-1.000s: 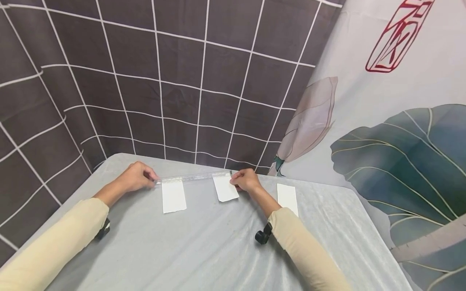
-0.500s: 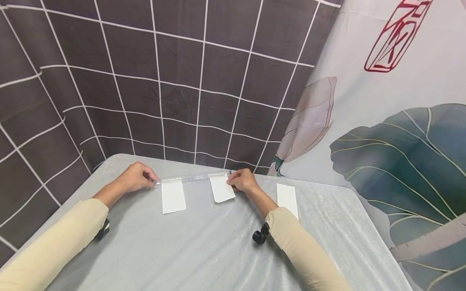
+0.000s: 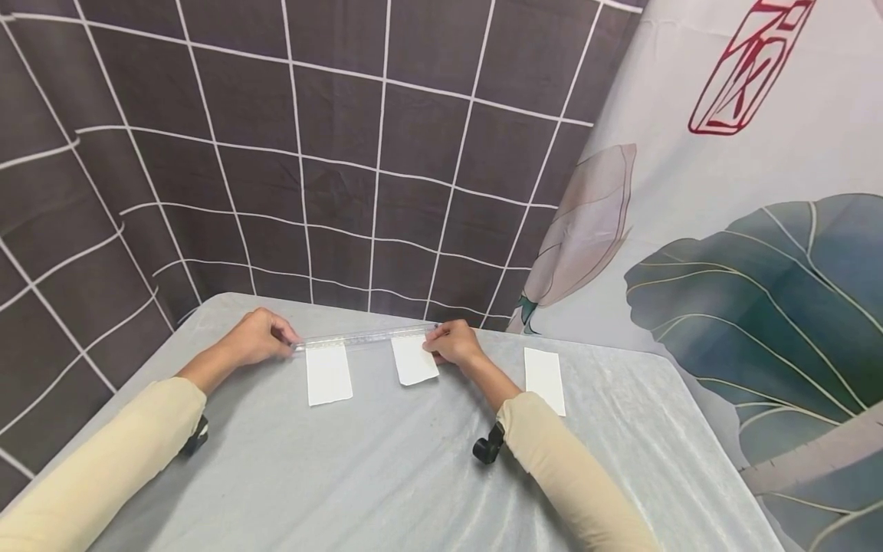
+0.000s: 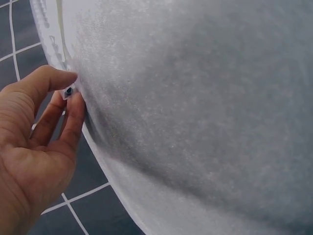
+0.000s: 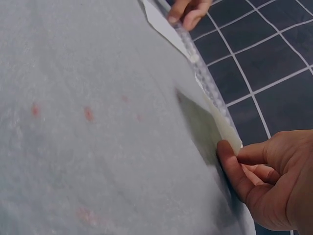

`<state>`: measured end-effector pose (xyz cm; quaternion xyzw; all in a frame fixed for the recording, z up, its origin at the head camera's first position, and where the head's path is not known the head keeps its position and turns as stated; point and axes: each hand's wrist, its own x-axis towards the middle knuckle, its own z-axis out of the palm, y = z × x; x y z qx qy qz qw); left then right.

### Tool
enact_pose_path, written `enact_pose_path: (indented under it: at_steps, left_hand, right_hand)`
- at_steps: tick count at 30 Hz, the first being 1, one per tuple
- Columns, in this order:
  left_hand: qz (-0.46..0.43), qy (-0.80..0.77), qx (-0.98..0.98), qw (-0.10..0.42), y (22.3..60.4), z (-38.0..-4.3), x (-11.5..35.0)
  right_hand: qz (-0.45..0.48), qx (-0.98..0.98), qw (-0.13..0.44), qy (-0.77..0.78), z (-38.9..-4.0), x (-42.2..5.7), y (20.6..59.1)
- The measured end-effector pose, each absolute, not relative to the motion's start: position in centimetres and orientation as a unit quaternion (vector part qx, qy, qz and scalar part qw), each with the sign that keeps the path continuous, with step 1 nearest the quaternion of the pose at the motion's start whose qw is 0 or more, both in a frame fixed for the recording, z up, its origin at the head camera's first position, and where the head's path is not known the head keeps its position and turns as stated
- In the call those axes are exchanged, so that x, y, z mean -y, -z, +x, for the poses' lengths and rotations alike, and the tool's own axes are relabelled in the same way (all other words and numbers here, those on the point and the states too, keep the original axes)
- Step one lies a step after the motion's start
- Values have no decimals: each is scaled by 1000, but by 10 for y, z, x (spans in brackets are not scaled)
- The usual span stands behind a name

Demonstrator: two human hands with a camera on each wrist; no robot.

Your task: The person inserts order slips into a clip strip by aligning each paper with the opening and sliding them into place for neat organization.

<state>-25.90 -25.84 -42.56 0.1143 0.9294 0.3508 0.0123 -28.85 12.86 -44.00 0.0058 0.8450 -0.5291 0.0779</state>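
Note:
My left hand (image 3: 258, 336) pinches the left end of a clear plastic strip (image 3: 371, 336) between thumb and fingers; a small dark spot shows at that end in the left wrist view. Along the strip's left part, a white paper card (image 3: 329, 377) meets it by its upper edge. A second white card (image 3: 414, 364) meets the strip further right. The thumb and fingers of my right hand (image 3: 455, 342) pinch that card's right side. In the right wrist view this card (image 5: 226, 129) stands raised over the cloth, casting a shadow below.
To the right, a third white card (image 3: 543, 377) lies on the grey cloth-covered table (image 3: 345, 475), partly behind the right forearm. A dark checked curtain (image 3: 338, 192) hangs behind the table's back edge. A leaf-printed cloth (image 3: 745, 291) hangs at the right.
My right hand and the second card have slid a little to the left along the strip. The left hand and the first card have stayed in place.

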Motion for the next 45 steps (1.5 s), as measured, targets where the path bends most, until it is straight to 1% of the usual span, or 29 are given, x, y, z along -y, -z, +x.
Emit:
enact_pose_path:
  at_steps: [21,45]
  left_hand:
    - [119,-351,-929,17,428,-261,259]
    - [113,-350,-930,19,424,-260,258]
  right_hand:
    - [2,-841,78,536,-279,-108,436]
    - [-8,-843,84,531,-280,-90,438]
